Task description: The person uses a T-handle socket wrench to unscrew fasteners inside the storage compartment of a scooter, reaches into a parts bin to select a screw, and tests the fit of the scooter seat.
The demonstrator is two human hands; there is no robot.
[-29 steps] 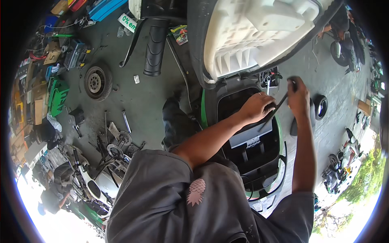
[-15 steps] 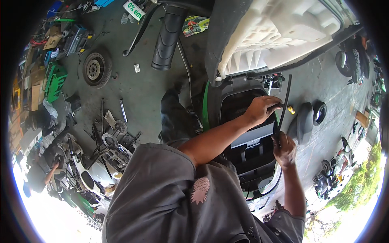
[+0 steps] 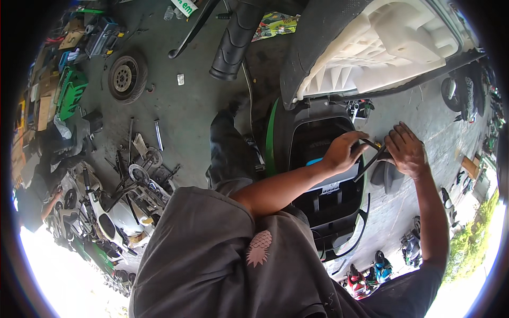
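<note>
My left hand [image 3: 340, 152] is over the right edge of the scooter's open storage compartment [image 3: 318, 222], its thumb and forefinger pinched on a thin black strip [image 3: 366, 168]. The strip looks like rubber or plastic tubing and bends just right of the fingertips. One piece slants back down toward the compartment's rim. Close by, my right hand [image 3: 407, 151] has its fingers stretched out, with the thumb near the bend; whether it touches the strip is unclear. A black, cable-like length [image 3: 356, 244] hangs along the scooter's lower right side.
The raised seat [image 3: 366, 53] shows its pale underside above the compartment. A black handlebar grip [image 3: 236, 40] stands at the upper middle. A loose wheel [image 3: 127, 79] and a partly stripped motorcycle [image 3: 114, 222] lie to the left. A dark seat-like part [image 3: 387, 177] rests on the floor beyond my right hand.
My right hand has come off the lower part of the strip, moved up and right, and its fingers have straightened. The strip, upright before, is now bent. The view has shifted slightly.
</note>
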